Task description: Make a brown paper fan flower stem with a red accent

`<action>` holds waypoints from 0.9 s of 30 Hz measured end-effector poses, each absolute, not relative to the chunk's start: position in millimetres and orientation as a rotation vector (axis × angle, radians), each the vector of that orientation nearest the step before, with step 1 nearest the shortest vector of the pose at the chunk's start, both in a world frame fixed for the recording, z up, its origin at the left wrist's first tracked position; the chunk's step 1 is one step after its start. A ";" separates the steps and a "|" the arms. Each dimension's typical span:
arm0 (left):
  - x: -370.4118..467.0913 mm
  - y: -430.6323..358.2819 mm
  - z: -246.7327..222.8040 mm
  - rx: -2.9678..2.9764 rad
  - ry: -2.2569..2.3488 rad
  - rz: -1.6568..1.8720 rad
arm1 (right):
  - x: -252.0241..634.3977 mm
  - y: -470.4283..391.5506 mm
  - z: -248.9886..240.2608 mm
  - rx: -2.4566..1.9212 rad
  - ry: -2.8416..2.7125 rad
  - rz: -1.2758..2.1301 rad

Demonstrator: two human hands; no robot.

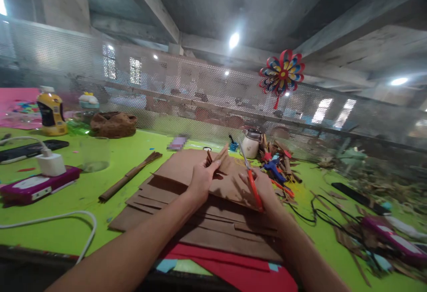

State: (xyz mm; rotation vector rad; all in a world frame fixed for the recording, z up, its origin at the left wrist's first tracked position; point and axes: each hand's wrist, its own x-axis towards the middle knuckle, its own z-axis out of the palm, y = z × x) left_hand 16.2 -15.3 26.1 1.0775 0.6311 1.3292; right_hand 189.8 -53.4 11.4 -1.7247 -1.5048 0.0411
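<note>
At frame centre, the left hand (200, 181) pinches a partly fringed brown paper strip (223, 164); the right hand (263, 190) grips orange scissors (251, 177), with uncut brown sheets (200, 221) stacked below.

A craft workshop: bare concrete beams overhead, a perforated metal screen (187, 87) behind a lime-green counter (100, 185) strewn with brown paper sheets (173, 194), scissors (251, 181), paper scraps and a hanging paper pinwheel (282, 73).

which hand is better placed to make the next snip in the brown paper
Right. The right hand has its grip on the orange scissors, blades pointing up beside the brown paper. The left hand is pinching the paper's folded edge, steadying it.
</note>
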 end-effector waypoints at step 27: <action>18.4 -5.7 9.1 1.217 0.566 1.015 | 170.6 -73.2 27.8 -1.149 -1.387 0.876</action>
